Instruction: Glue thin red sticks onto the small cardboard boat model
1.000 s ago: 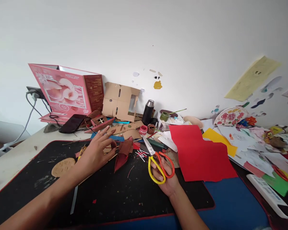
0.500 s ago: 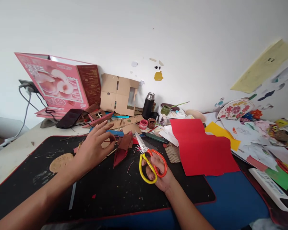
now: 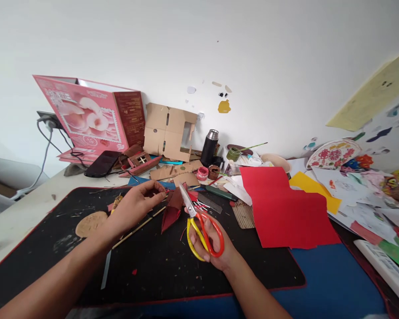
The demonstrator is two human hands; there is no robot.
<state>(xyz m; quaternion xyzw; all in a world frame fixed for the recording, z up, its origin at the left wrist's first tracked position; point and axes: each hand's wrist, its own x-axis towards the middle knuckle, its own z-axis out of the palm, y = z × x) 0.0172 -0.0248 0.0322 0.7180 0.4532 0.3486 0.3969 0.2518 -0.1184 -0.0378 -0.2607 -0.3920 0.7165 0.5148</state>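
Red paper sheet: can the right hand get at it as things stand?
Probably yes, but not freely: the right hand holds the scissors. Toward the lower left edge of the red paper sheet, only black mat seems to lie between, so the way looks open.

At eleven o'clock a pink box [image 3: 86,119] is standing open on the worktop [image 3: 23,217], a dark phone [image 3: 103,164] lying beside it. At twelve o'clock a black flask [image 3: 209,149] is standing near the wall [image 3: 269,57]. Between one and two o'clock a yellow sheet [image 3: 369,97] is hanging, higher than a decorated fan [image 3: 334,154].
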